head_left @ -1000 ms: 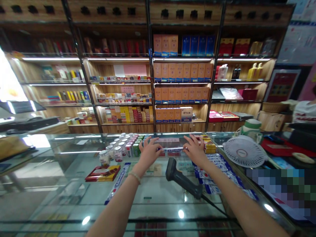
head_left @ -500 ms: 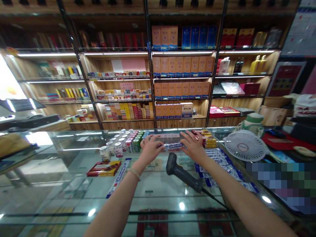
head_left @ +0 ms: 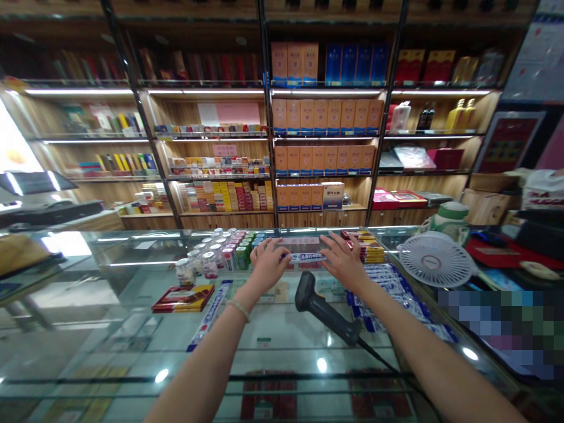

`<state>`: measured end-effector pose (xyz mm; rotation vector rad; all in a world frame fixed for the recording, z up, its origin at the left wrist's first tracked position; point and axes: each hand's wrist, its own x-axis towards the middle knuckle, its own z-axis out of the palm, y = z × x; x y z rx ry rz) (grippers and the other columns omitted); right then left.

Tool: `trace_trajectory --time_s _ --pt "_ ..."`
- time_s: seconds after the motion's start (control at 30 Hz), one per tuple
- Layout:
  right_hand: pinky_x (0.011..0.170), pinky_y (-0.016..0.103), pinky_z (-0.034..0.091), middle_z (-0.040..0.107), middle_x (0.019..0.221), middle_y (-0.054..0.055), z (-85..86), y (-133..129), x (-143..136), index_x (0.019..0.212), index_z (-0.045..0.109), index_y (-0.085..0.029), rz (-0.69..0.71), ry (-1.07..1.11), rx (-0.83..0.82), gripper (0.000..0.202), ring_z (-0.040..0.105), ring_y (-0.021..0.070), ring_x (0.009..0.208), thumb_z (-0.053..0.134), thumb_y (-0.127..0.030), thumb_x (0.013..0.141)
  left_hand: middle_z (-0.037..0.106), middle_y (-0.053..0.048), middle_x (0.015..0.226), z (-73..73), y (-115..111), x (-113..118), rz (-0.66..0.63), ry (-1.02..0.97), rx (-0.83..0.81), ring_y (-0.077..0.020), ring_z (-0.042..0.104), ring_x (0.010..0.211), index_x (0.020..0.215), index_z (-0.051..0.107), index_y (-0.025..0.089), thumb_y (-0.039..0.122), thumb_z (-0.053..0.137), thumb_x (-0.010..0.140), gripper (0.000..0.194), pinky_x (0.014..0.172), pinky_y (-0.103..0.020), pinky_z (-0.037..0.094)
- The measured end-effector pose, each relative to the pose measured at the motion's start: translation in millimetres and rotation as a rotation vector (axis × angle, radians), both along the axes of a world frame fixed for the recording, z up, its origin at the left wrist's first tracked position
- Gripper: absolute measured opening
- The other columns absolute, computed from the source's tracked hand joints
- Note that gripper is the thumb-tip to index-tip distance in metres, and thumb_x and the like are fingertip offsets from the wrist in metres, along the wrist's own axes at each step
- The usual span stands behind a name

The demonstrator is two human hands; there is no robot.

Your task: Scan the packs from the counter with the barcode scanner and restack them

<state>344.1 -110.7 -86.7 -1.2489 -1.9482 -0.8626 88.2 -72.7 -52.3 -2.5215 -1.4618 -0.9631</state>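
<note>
A slim blue-and-white packet point(head_left: 306, 257) lies crosswise between my two hands at the far part of the glass counter. The fingers of my left hand point(head_left: 269, 261) close on its left end. At its right end, my right hand point(head_left: 343, 260) pinches it with thumb and fingers. Just nearer to me, a black barcode scanner point(head_left: 326, 311) rests on the glass with its cable trailing right. A similar blue-and-white packet point(head_left: 210, 315) lies left of my left forearm, and several more point(head_left: 392, 294) are spread beside my right forearm.
Small jars point(head_left: 208, 258) and green cans stand in rows behind my left hand. Red-and-yellow packs point(head_left: 183, 298) lie on the left, others point(head_left: 372, 247) at the back right. A white fan point(head_left: 434, 260) and a green-topped jug point(head_left: 449, 220) stand right. Stocked shelves line the wall.
The packet between my hands has turned slightly, so its printing shows differently. Both hands stay in nearly the same place. The view has shifted a little.
</note>
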Motion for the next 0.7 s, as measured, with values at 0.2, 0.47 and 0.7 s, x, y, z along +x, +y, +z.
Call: trace_trajectory --time_s 0.2,0.47,0.7 --pt "0.125 0.054 0.007 0.06 0.148 0.001 -2.0 2.0 -1.6 0.101 0.07 -0.029 -0.017 0.018 0.02 0.012 0.042 0.0235 0.145 0.059 -0.03 0.098 0.052 -0.005 0.152 2.8 -9.7 3.8 0.017 0.008 0.026 -0.0315 0.031 0.147 0.101 0.073 0.028 0.038 0.047 0.101 0.028 0.12 -0.062 0.021" --pt "0.122 0.059 0.014 0.055 0.153 0.001 3.0 0.0 1.0 0.088 0.074 -0.03 -0.045 0.036 -0.045 0.013 0.037 0.0293 0.146 0.065 -0.036 0.094 0.048 -0.006 0.156 5.1 -17.9 4.0 0.047 0.029 0.133 -0.0358 0.031 0.148 0.11 0.073 0.033 0.049 0.07 0.088 0.027 0.121 -0.063 0.015" --pt "0.119 0.062 0.016 0.051 0.156 0.002 3.8 -1.8 5.1 0.085 0.075 -0.03 -0.048 0.053 -0.123 0.016 0.031 0.0319 0.148 0.064 -0.037 0.094 0.044 -0.004 0.159 6.5 -19.2 3.0 0.062 0.02 0.166 -0.0355 0.03 0.149 0.104 0.074 0.034 0.043 0.075 0.085 0.021 0.121 -0.064 0.014"
